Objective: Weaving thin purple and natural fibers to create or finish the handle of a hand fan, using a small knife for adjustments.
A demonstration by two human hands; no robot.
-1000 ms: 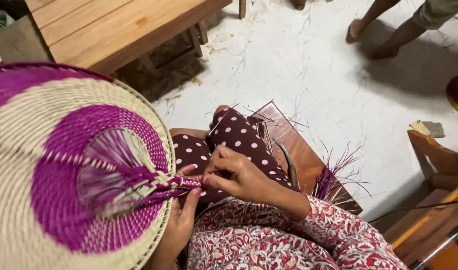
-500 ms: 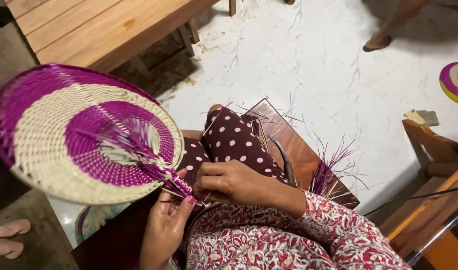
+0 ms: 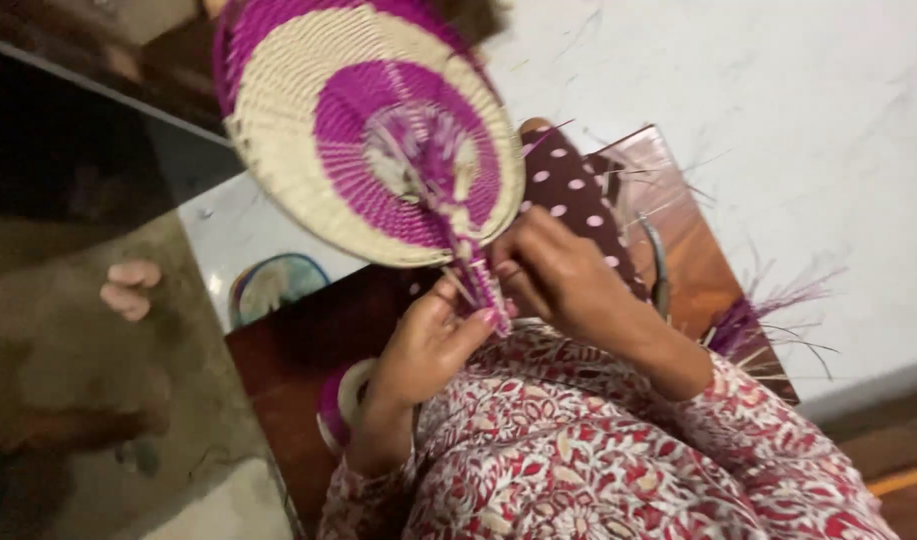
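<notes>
1. The white floor point(image 3: 779, 120) spread out beyond and to the right of both hands.
2. A brown wooden board point(image 3: 689, 250) lay under the person's lap, reaching out to the right of the right hand.
3. A round woven fan point(image 3: 309, 110), banded in purple and cream, stood tilted just above both hands, with loose purple strands bunched at its middle.
4. The fan's plaited stem point(image 3: 479, 280) ran down from its lower edge and ended between the two hands.
5. The right hand point(image 3: 559, 280) was curled narrow, fingertips pinched on the strands at the stem from the right side.
6. The left hand point(image 3: 429, 340) was closed round the lower end of the stem from below, thumb pressed against it.
7. A second woven piece point(image 3: 274, 285), cream and partly hidden, lay on the floor well to the left of the left hand.
8. A bundle of purple straws point(image 3: 749, 325) splayed out to the right of the right forearm.
9. Someone else's toes point(image 3: 129, 285) showed far to the left of the left hand, blurred.
</notes>
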